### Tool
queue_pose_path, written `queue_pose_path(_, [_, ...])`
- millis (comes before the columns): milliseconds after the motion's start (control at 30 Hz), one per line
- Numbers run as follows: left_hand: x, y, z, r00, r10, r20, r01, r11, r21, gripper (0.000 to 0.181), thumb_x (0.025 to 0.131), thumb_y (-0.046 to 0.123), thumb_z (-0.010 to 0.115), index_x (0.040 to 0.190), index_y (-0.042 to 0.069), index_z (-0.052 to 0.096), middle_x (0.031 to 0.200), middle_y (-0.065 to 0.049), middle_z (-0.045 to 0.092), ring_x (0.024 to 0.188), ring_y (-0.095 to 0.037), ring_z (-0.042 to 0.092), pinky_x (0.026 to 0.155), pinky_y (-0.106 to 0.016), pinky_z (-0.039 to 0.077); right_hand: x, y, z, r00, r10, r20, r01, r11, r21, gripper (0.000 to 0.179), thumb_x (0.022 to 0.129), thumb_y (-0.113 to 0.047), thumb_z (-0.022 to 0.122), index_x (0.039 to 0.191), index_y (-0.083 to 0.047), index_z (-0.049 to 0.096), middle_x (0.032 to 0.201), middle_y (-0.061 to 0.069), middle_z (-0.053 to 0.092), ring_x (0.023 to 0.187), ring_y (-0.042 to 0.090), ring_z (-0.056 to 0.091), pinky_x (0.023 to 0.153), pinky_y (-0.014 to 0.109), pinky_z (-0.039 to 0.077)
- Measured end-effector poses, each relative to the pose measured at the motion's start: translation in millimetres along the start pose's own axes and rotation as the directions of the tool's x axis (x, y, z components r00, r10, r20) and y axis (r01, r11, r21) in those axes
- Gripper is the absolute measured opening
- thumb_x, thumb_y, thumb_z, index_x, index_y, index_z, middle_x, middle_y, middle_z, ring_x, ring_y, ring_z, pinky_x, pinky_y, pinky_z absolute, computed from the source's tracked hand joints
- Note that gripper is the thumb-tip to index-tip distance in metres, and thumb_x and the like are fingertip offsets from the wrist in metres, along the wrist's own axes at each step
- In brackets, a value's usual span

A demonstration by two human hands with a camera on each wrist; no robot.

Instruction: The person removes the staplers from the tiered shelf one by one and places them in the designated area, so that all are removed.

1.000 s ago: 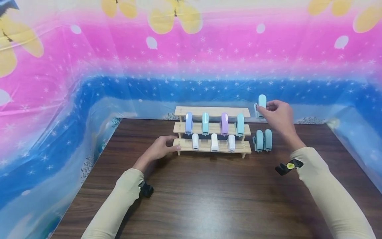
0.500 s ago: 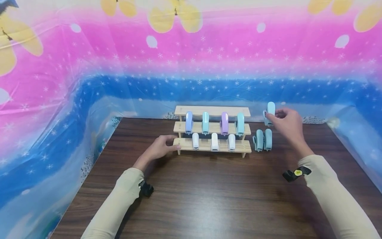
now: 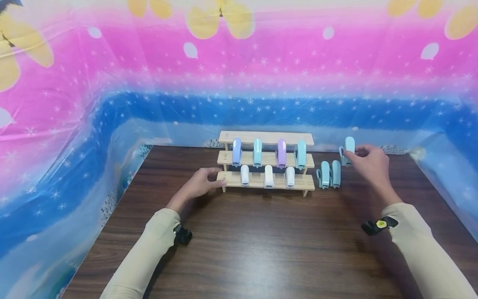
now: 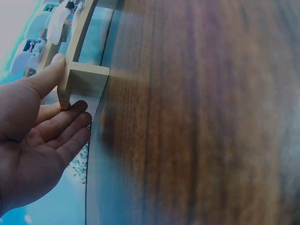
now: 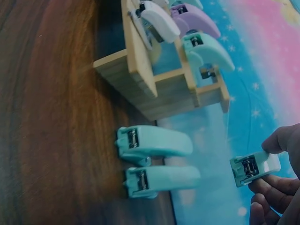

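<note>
1 mint stapler (image 3: 349, 149) hangs clear, pinched by the right grip (image 3: 370, 165), while the left grip (image 3: 199, 183) clamps the rack's edge (image 3: 224, 175).

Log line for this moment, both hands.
left hand: pinches lower shelf end | right hand: holds mint stapler aloft | table: two mint staplers beside rack

Your stapler (image 3: 349, 145) right of centre is mint, the middle rack (image 3: 265, 138) pale tan, the upper backdrop (image 3: 284, 58) snowflake-dotted pink and blue.

Seven staplers (image 3: 281, 153) on rack (image 3: 266, 138); pair (image 3: 325, 174) just right.
</note>
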State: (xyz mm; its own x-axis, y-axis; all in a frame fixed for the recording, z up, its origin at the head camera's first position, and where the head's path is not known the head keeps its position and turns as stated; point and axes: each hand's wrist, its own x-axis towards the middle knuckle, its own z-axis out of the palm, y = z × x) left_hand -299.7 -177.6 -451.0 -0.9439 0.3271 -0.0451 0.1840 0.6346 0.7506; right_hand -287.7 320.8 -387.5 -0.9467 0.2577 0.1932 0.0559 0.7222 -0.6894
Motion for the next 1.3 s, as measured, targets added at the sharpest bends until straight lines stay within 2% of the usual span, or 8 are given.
queue_pose_path(367, [1.3,0.5,-1.7,1.0,0.0,0.001,0.0,1.0,-0.002,0.06,0.097,0.033,0.073,0.144,-0.001,0.056,0.146,-0.022,0.055,0.14,-0.035,0.048,0.114,-0.053,0.04,-3.6,27.5,4.8,1.0,0.018,-0.002,-0.018,0.999,-0.049,0.062,0.095,-0.049,0.064,0.127,0.004,0.066,0.119,0.029,0.067,0.112,0.044,0.056,0.083,0.044,0.042])
queue_pose_path(700, [0.8,-0.8,-1.2,1.0,0.005,0.004,-0.005,1.0,-0.004,0.061,0.097,0.034,0.072,0.144,-0.001,0.055,0.146,-0.022,0.055,0.14,-0.035,0.048,0.114,-0.053,0.04,-11.5,52.2,16.8,0.998,0.059,0.027,-0.058,0.997,-0.048,0.066,0.097,-0.051,0.06,0.131,0.006,0.062,0.121,0.029,0.066,0.112,0.044,0.058,0.09,0.055,0.046])
queue_pose_path(1033, [0.9,-2.4,-0.9,1.0,0.009,0.001,-0.009,1.0,-0.004,0.06,0.097,0.034,0.072,0.144,-0.001,0.056,0.146,-0.023,0.055,0.14,-0.036,0.048,0.113,-0.054,0.04,-17.2,61.3,26.3,0.995,0.079,0.052,-0.077,0.996,-0.049,0.069,0.098,-0.052,0.058,0.134,0.007,0.059,0.126,0.031,0.063,0.115,0.045,0.056,0.094,0.058,0.046])
queue_pose_path(1300, [-0.1,-1.2,-0.4,1.0,0.003,0.003,-0.003,1.0,0.006,0.061,0.097,0.035,0.072,0.144,0.0,0.055,0.146,-0.023,0.055,0.139,-0.037,0.048,0.113,-0.054,0.041,-21.3,66.9,31.9,0.994,0.086,0.064,-0.081,0.994,-0.08,0.066,0.098,-0.048,0.059,0.131,0.009,0.061,0.121,0.031,0.064,0.108,0.043,0.059,0.087,0.055,0.049])
